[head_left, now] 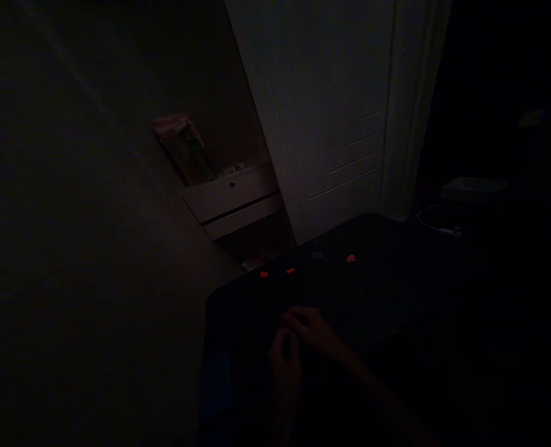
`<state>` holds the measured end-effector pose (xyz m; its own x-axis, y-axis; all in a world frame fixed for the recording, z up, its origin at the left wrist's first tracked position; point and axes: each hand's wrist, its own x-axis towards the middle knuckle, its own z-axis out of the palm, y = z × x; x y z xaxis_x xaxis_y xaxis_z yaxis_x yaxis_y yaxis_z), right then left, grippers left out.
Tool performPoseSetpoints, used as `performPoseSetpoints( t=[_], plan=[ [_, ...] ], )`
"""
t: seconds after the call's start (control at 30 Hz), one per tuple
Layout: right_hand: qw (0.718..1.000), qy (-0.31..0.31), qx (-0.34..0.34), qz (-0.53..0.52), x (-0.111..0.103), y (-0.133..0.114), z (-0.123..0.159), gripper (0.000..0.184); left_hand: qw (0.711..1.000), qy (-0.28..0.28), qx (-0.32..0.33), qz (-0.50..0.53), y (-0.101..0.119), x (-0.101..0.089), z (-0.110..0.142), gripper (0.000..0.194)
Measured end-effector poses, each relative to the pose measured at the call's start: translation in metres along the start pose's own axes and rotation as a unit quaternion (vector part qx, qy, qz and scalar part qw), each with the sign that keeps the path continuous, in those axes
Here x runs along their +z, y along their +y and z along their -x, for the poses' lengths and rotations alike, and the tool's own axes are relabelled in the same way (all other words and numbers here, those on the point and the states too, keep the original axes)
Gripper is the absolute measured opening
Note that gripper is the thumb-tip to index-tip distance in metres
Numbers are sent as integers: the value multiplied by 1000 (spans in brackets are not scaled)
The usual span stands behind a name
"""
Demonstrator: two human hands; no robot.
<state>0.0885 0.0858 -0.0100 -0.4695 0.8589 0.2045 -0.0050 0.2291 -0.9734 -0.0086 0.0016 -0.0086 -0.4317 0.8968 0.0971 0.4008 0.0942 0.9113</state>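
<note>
Orange bar-shaped piece (291, 270): position just above the hands in the frame, near centre, apart from both. Left hand (285, 363) and right hand (313, 329), lower centre, are curled with fingertips close together; darkness hides whether they grasp anything. Handling: the piece is probably light and stiff; slipperiness and fragility cannot be judged. Hold point: long sides, thumb opposing forefinger. Beyond, on the dark table (377, 285), a rounded orange piece (264, 274) lies left; a purple block (317, 255) lies right.
</note>
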Motion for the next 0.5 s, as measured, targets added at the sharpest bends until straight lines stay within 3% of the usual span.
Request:
performPoseSetpoints(
  t=[0.5],
  plan=[
    [1000,4,3,3,0,-3,1,32,1000,2,5,-7,4,-1,0,38]
  ],
)
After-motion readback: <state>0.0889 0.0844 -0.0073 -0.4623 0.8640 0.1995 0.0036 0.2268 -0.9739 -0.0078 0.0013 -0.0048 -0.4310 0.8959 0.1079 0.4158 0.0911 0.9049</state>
